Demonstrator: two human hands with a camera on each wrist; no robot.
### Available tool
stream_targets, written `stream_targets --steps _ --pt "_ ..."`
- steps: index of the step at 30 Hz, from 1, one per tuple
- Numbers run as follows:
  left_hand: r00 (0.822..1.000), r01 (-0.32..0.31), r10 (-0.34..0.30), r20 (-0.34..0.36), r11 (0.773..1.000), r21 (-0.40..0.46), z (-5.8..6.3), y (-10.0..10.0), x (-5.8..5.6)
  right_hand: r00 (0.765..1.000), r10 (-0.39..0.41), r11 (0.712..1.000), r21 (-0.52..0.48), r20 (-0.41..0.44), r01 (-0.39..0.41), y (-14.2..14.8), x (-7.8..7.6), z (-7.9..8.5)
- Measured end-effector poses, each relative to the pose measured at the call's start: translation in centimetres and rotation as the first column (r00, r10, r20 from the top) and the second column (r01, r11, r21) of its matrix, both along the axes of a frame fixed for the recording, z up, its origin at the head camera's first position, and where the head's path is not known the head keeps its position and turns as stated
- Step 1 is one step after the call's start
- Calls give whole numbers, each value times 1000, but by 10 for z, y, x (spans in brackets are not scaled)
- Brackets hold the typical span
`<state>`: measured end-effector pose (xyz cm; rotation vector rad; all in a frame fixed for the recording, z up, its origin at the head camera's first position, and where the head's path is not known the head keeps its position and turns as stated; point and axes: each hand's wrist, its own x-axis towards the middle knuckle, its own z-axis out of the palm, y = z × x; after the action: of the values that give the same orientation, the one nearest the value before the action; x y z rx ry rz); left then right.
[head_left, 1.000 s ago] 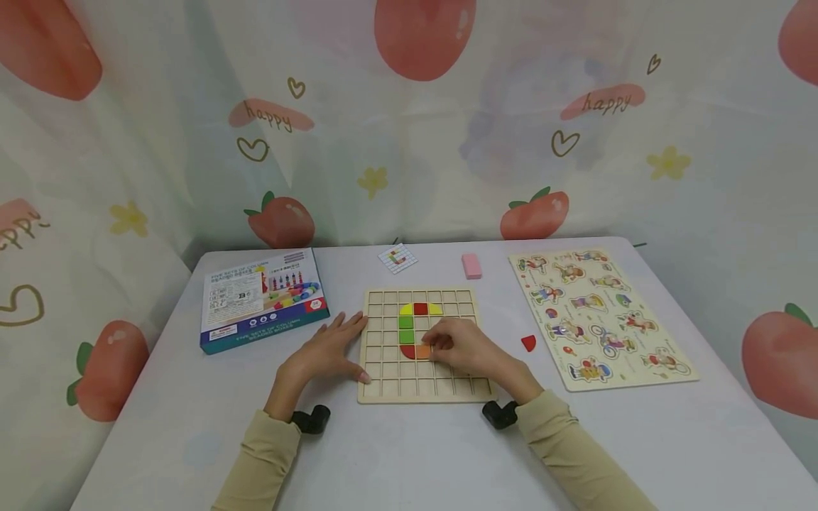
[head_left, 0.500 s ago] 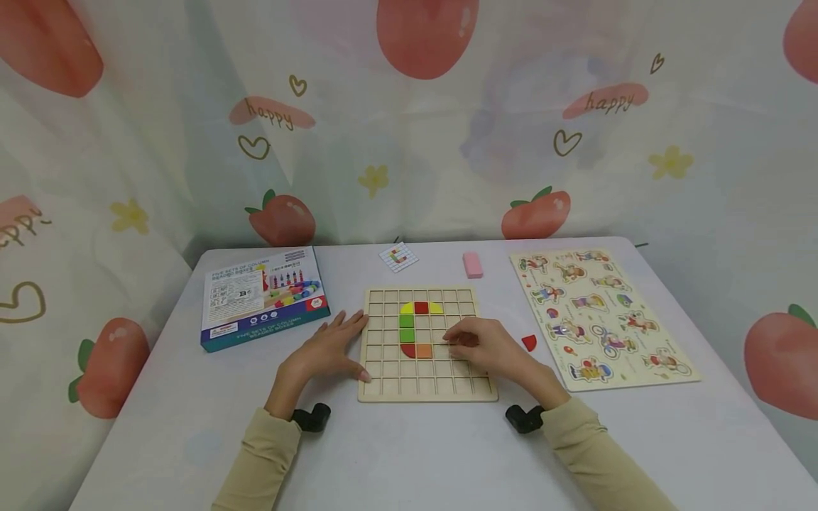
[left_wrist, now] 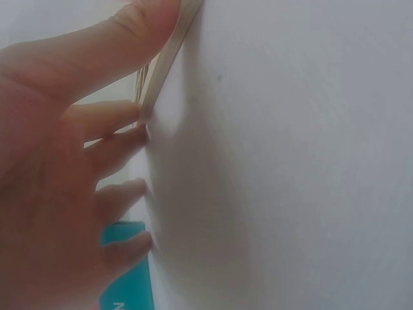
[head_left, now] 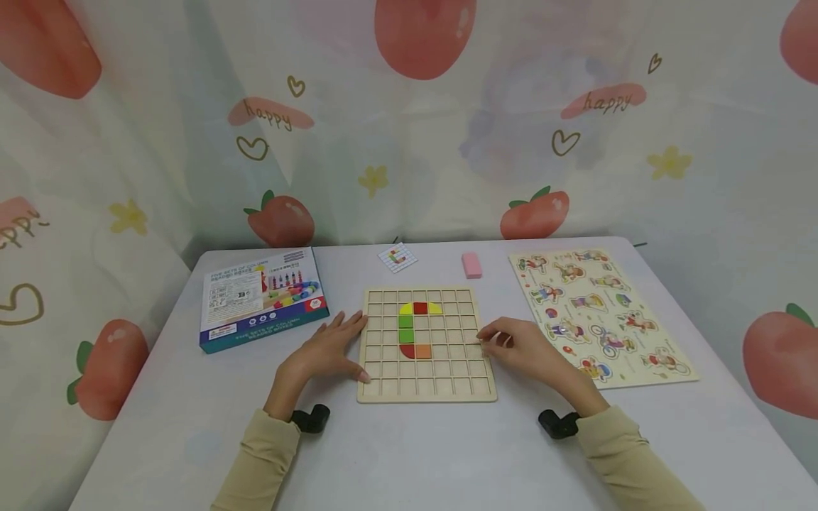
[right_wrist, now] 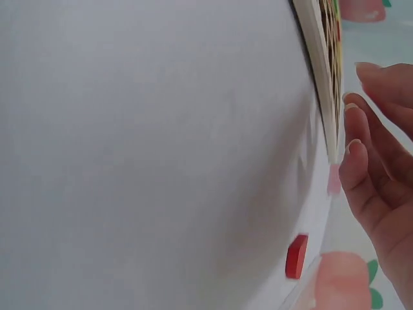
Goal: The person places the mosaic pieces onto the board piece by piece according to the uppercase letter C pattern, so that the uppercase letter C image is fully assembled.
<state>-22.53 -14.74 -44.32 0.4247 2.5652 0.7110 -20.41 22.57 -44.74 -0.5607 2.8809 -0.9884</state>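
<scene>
A wooden grid board (head_left: 386, 389) lies at the table's middle. Yellow, red, green and orange pieces sit in its cells in a C-like shape, with an orange square (head_left: 423, 351) at the lower end. My left hand (head_left: 327, 349) rests with spread fingers, thumb and fingertips at the board's left edge. Over the board's right edge hovers my right hand (head_left: 520, 348), its fingers loosely bent and nothing between them. A red quarter-round piece (right_wrist: 296, 256) lies on the table beneath it in the right wrist view; in the head view the hand hides it.
Behind the board are a small pattern card (head_left: 397, 257) and a pink block (head_left: 471, 265). A flat box (head_left: 265, 298) stands at the left. On the right lies a wooden picture board (head_left: 613, 319), partly under the right hand and forearm.
My right hand has left the orange square and moved right, past the grid to its right edge, and now covers the loose red piece. The left hand has stayed in place.
</scene>
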Motion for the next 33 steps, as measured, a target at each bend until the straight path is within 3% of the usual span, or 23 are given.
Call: stream_targets --steps 10,20,33 --pt "1000 -1 1 -18 1000 -6 -3 -1 -1 996 -71 996 48 -48 73 33 5 2" --pt "1000 -6 5 -14 1000 -7 -5 -2 -2 994 -112 990 87 -2 111 53 6 9" --pt "1000 -4 4 -22 1000 -5 -6 -1 -1 991 -125 978 172 50 115 57 3 9"
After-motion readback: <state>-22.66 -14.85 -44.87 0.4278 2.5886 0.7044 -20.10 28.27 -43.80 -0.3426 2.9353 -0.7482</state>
